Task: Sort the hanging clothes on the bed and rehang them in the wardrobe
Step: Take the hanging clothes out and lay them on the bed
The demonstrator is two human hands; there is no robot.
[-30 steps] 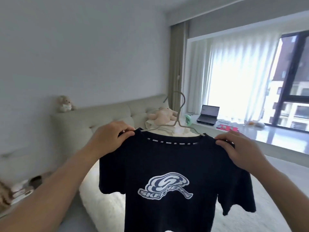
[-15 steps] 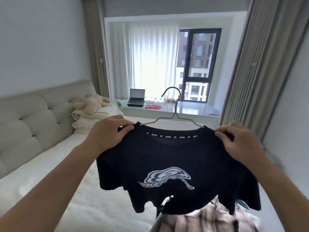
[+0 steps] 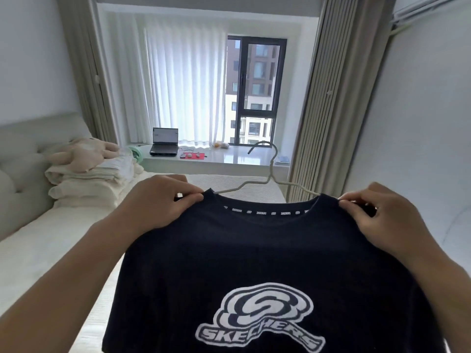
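Holding the black T-shirt (image 3: pixel 260 256) up in the lower middle of the frame, the person had each hand pinched shut on a shoulder seam: the left hand (image 3: pixel 163 202) at the left shoulder, the right hand (image 3: pixel 382 220) at the right. The shirt hung over the bed (image 3: pixel 51 250), which filled the lower left, and it sat on a pale wire hanger (image 3: pixel 270 174) whose hook rose free above the collar at frame centre.

The likeliest slip, as I judged it, lay with that hanger. Neither hand gripped the wire itself, only cloth, so a tilt or a tug on one shoulder could have let the shirt slide off one arm of the hanger or the hanger drop out through the neck. The hook stood unguarded and might have snagged the curtain (image 3: pixel 318 123) at the right on the way to the wardrobe, which did not show here.

Counted from largest to smallest: one bed, one T-shirt, one stack of folded bedding (image 3: pixel 96 179) at the left, one plush toy (image 3: pixel 84 154) on top of it, two hands, one laptop (image 3: pixel 164 142) on the window ledge (image 3: pixel 229 159), one hanger. No other hanging clothes were in view.
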